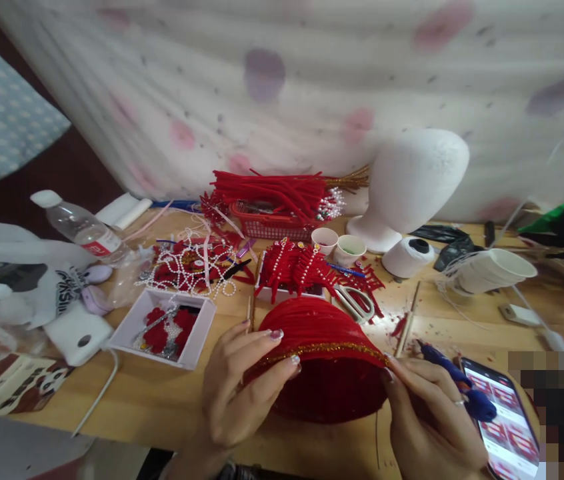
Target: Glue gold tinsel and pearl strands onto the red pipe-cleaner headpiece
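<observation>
A round red hat (312, 320), hollow and with its opening toward me, sits low on the table in front of me. A glittery gold strip (332, 349) runs along its upper rim. My left hand (242, 387) holds the left side of the rim, thumb and fingertips closed at the strip. At the rim's right end, my right hand (427, 413) pinches the gold strip and the edge between thumb and fingers. A ring shows on one right finger. Where the fingers go behind the rim, they are hidden.
Behind the hat lie scissors (357, 303), a box of red pieces (292, 270) and a basket of red stems (272, 213). A white foam head (412, 180) stands at the back. A phone (505, 420) and blue-handled pliers (455, 380) lie right; a white tray (192, 333) left.
</observation>
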### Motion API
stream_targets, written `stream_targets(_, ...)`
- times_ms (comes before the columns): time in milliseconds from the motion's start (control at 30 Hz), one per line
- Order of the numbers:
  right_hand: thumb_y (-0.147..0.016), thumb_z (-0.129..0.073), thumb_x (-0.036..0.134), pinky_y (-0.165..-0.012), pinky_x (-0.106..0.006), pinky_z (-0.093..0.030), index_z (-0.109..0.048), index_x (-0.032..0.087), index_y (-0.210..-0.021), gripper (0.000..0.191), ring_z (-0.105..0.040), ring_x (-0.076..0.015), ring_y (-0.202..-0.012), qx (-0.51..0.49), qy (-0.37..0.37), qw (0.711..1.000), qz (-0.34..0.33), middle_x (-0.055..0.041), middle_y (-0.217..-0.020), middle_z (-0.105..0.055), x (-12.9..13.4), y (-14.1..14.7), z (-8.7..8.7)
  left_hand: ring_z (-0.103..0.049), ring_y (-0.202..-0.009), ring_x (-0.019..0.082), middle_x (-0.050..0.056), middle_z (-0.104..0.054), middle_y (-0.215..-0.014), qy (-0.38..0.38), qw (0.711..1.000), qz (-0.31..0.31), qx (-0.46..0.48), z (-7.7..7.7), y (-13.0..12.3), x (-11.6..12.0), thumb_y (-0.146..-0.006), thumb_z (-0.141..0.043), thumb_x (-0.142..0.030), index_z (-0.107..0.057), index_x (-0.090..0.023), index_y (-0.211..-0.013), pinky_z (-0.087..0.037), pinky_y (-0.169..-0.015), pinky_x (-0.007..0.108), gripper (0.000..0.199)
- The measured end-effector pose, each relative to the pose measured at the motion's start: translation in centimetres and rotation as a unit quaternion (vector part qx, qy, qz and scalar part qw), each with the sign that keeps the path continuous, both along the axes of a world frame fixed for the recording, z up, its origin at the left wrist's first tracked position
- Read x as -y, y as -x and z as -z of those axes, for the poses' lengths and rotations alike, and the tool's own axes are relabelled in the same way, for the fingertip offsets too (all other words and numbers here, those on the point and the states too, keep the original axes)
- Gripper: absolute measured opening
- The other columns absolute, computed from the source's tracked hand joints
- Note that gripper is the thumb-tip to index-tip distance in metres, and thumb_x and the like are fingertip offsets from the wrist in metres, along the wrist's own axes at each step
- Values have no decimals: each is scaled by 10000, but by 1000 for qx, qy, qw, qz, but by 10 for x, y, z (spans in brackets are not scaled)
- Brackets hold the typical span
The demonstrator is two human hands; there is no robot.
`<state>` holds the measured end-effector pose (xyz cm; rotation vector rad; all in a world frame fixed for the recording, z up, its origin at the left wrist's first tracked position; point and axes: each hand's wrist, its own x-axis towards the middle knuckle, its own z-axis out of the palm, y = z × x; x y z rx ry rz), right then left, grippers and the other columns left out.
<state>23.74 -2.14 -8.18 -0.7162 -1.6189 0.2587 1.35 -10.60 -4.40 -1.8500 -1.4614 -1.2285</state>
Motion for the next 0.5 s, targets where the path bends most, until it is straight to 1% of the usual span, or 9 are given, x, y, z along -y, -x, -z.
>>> stream_targets(100, -822, -745, -35, -645, -309, -508, -805, 243, -1053, 366, -661, -162, -738, 0, 10, 1000, 8, -6, -857, -731, 4, -1, 3, -653, -1017, 161, 30, -635, -1046, -37, 999, 4, 13, 4, -2, -2, -939, -675, -125, -688, -231, -999, -582, -1034, 397, 122)
stream_targets(167, -845, -740, -1, -635, -310, -497, -803, 250, -1049, 329, -655, -163, -729, 1, 26, 1000, 17, -9, -857, -728, 7, 0, 5, -642, -999, 163, 32, -625, -1013, -54, 998, 6, 31, 8, -3, -1, -962, -647, -132, -686, -211, -968, -566, -1035, 394, 88)
stream_targets(300, -867, -752, 73, -662, -333, -483, -808, 265, -1019, 252, -652, -177, -711, -7, 38, 998, 48, -10, -830, -737, 9, 4, 7, -640, -935, 146, 25, -632, -934, -64, 995, 22, 73, 18, 1, 7, -991, -606, -148, -671, -180, -919, -528, -1057, 370, 102)
stream_targets(400, -882, -757, 135, -648, -332, -472, -814, 264, -997, 182, -638, -184, -699, -27, 51, 996, 70, -12, -813, -736, 6, 8, 10, -647, -842, 140, 1, -653, -843, -77, 987, 47, 134, 28, 11, 17, -1001, -593, -182, -634, -191, -908, -548, -1004, 390, 102)
stream_targets(500, -897, -749, 157, -637, -324, -463, -816, 262, -1009, 167, -618, -181, -697, -38, 57, 994, 81, -11, -809, -724, 4, 11, 12, -652, -739, 123, -33, -665, -743, -94, 969, 63, 220, 35, 22, 25, -1019, -565, -222, -611, -208, -869, -569, -946, 387, 158)
